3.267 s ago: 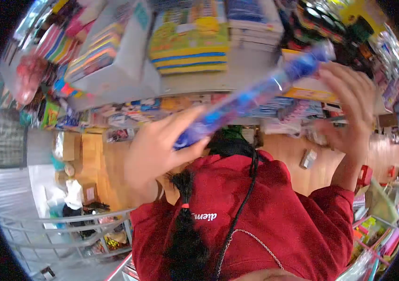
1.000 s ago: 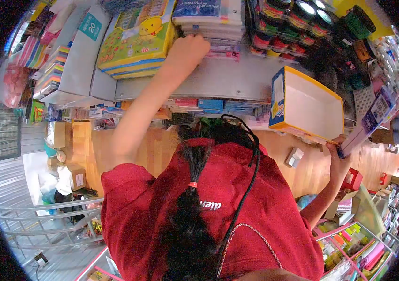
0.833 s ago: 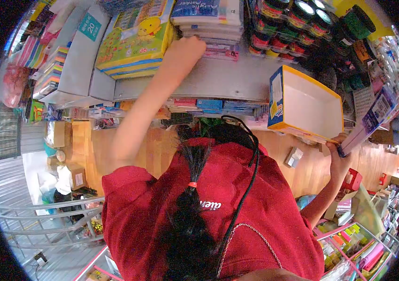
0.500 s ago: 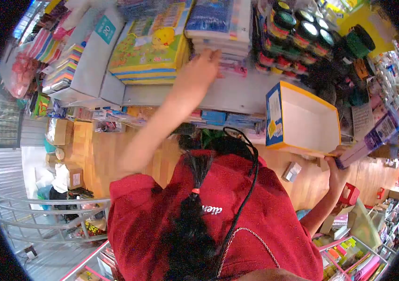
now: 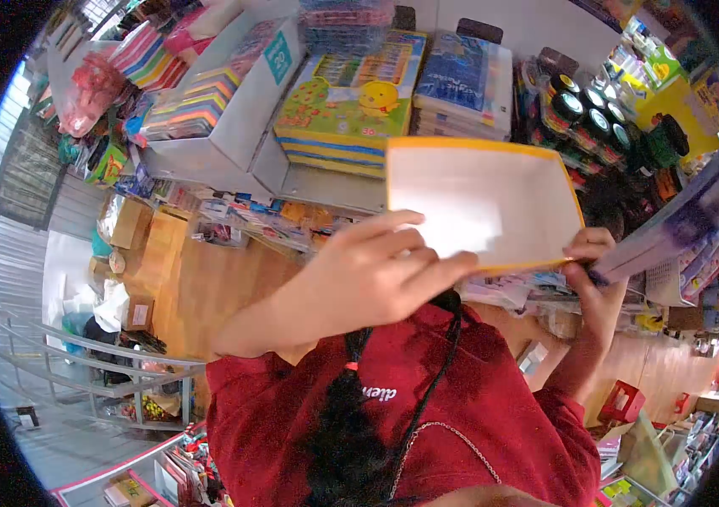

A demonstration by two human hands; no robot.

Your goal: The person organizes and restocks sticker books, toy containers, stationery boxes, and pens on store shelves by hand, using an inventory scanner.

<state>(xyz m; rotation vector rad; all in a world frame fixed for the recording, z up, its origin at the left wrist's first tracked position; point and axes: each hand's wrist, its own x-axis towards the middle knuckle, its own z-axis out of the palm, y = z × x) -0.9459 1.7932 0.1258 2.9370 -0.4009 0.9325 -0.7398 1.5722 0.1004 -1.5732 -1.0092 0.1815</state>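
An open yellow-rimmed box with a white inside is held up in front of the shelf; its inside shows nothing in it. My left hand is at its near left corner, fingers curled over the rim. At the near right corner, my right hand grips the box's edge along with a long purple package that sticks out to the right. Behind the box lie a stack of yellow sets with a chick picture and a stack of blue marker packs.
A grey-white carton full of colourful packs stands left on the shelf. Jars with black lids are stacked at the right. A metal railing runs at lower left, and a red crate sits on the floor at right.
My left hand has left the marker packs and come back to the box. The box has moved left, over the shelf's front, and the purple package has swung upward with my right hand.
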